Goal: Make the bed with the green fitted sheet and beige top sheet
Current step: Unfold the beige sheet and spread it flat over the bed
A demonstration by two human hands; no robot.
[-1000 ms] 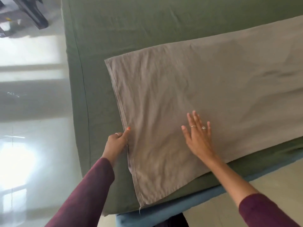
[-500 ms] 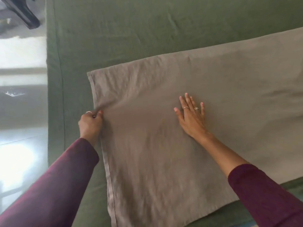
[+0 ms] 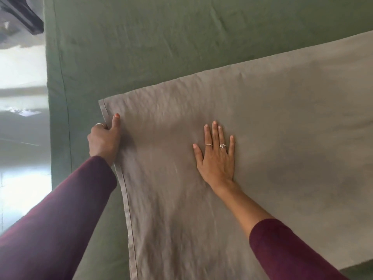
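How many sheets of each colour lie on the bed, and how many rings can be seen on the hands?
Green sheets: 1
Beige sheets: 1
Rings, right hand: 2
Rings, left hand: 1
Total: 5

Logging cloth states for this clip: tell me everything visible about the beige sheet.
The beige sheet is a matte, woven-looking cloth, lightly wrinkled, lying flat on the green sheet and covering only part of it. A stitched hem runs down its left edge to a squared corner at the far left. The left hand pinches that hem just below the corner, thumb on top. The right hand presses flat on its middle, fingers straight. Its right side runs out of view.
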